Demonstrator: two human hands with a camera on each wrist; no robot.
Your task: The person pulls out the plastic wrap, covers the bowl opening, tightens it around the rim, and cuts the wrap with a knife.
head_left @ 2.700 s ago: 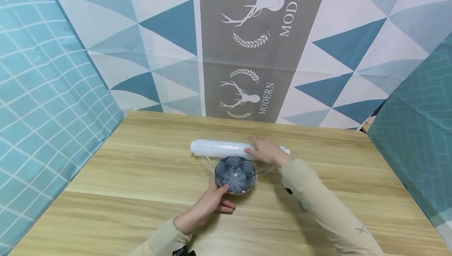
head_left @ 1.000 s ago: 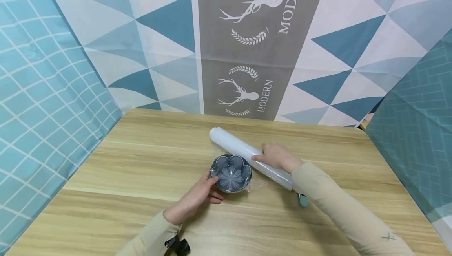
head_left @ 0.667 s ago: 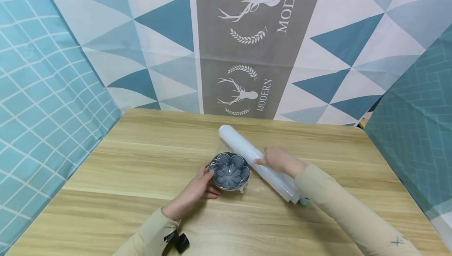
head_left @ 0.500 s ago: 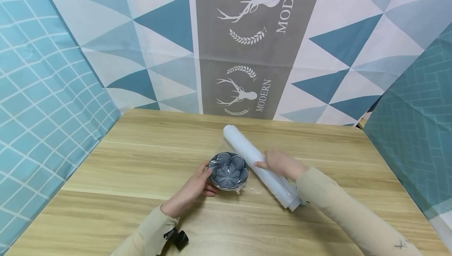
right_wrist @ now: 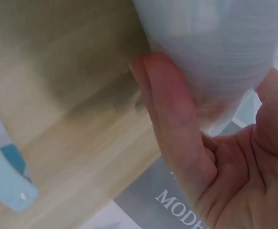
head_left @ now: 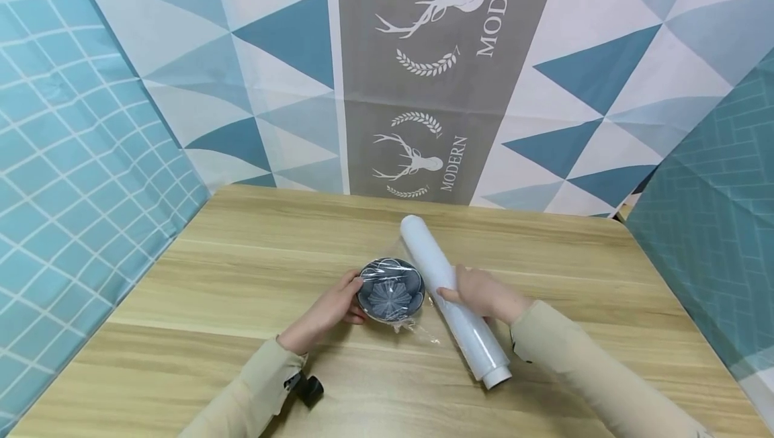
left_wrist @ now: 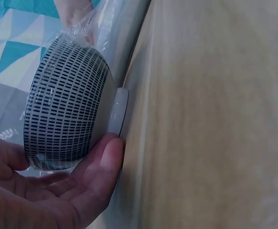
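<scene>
The left hand (head_left: 335,302) grips the near left side of the bowl (head_left: 390,293), thumb at the rim and fingers curled beneath, by the foot. The right hand (head_left: 480,293) grips the roll (head_left: 432,256) around its middle, thumb over the top and fingers down the far side.

The bowl sits mid-table, its mouth up under clear film (head_left: 423,332), which spreads past the rim toward the roll just beside it. The bowl looks like glazed ceramic: stiff, fairly weighty, breakable and perhaps slick under the plastic, so rim and foot together seem the sure hold. The film should be light, limp and clingy, easily creased; the roll seems firm and smooth, best held round its middle. Whether either is fully down on the table (head_left: 242,277) I cannot tell.

The left forearm comes in low from the near left, palm turned inward; the right one crosses from the near right, its hand bent over the slanted roll. In the right wrist view a pale blue handle (right_wrist: 10,183) lies apart from the fingers.
</scene>
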